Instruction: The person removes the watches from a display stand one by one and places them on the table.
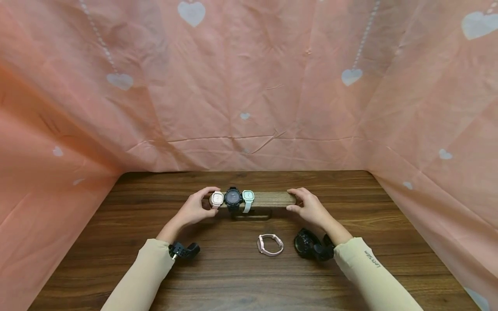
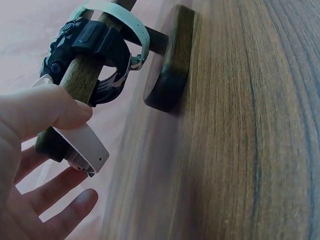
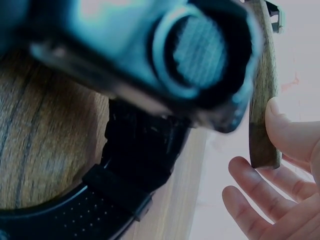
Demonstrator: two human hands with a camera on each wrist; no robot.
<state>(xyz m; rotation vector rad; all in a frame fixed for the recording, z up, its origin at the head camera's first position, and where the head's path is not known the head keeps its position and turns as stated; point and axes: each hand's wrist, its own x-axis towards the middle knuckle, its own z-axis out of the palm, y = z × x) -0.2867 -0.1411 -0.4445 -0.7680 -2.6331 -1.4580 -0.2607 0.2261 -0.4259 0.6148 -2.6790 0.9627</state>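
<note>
A wooden watch stand's bar (image 1: 274,198) runs crosswise between both hands above its base (image 1: 250,217). My left hand (image 1: 194,208) grips the bar's left end, thumb on the near side, around the pale pink watch (image 1: 217,198). That watch's strap (image 2: 89,146) hangs below the thumb in the left wrist view. Beside it on the bar sit a chunky black watch (image 1: 233,197) and a mint-green watch (image 1: 247,196). At the bare right end, my right hand (image 1: 312,208) holds the bar between thumb and fingers; the lower fingers are spread in the right wrist view.
On the wooden table (image 1: 233,276) a pink watch (image 1: 261,245) lies in front of the stand. A bulky black watch (image 1: 301,245) is by the right forearm and looms large in the right wrist view. A black strap-like item (image 1: 184,250) shows by the left cuff. Pink cloth (image 1: 249,99) surrounds the table.
</note>
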